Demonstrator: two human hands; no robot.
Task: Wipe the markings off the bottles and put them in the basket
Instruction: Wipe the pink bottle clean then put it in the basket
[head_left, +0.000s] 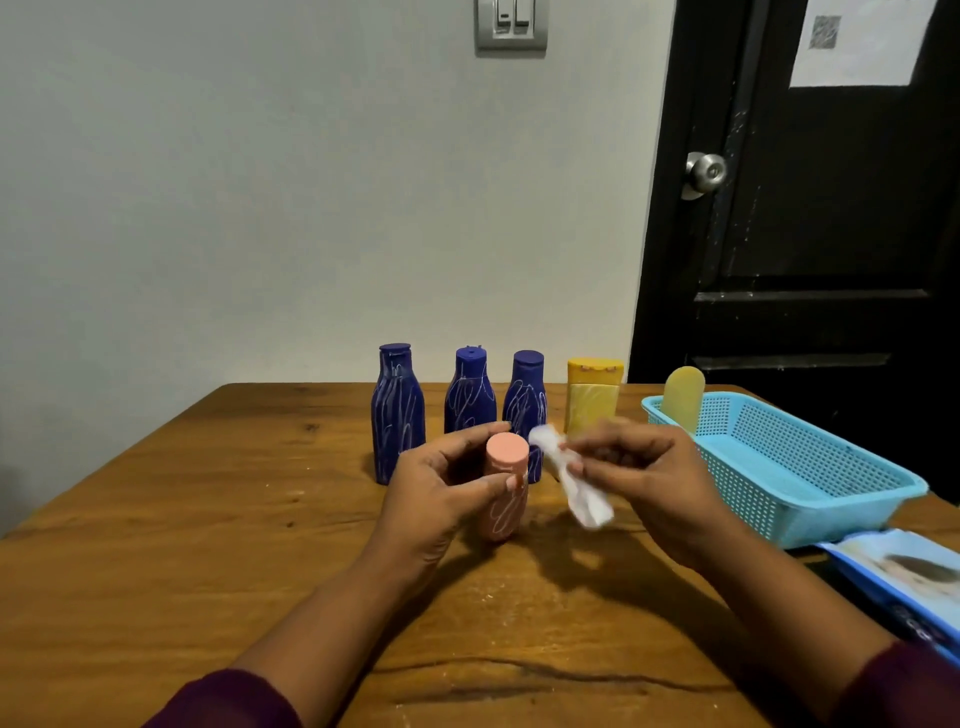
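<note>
From the head view, the left hand (441, 493) holds a pink bottle (503, 499) upright near the middle of the wooden table (208, 519). Its grip is wrapped round the bottle's upper part, thumb in front and fingers behind. White scribbles show on the bottle's lower body. Whether its base touches the table cannot be told.

Just right of it, the right hand (649, 473) has its grip pinched on a crumpled white wipe (576, 483), which hangs close beside the bottle's cap without clearly touching it.

Behind the hands three blue bottles stand in a row, all scrawled with white lines: the left blue bottle (397, 415), the middle blue bottle (470, 397) and the right blue bottle (525, 402). A yellow bottle (593, 400) stands just right of them.

A light blue mesh basket (753, 493) sits on the table's right side, with a pale yellow bottle (684, 397) leaning in its far corner. A blue wipes pack (904, 577) lies in front of the basket. A black door (831, 234) with a metal knob (705, 171) stands behind.
</note>
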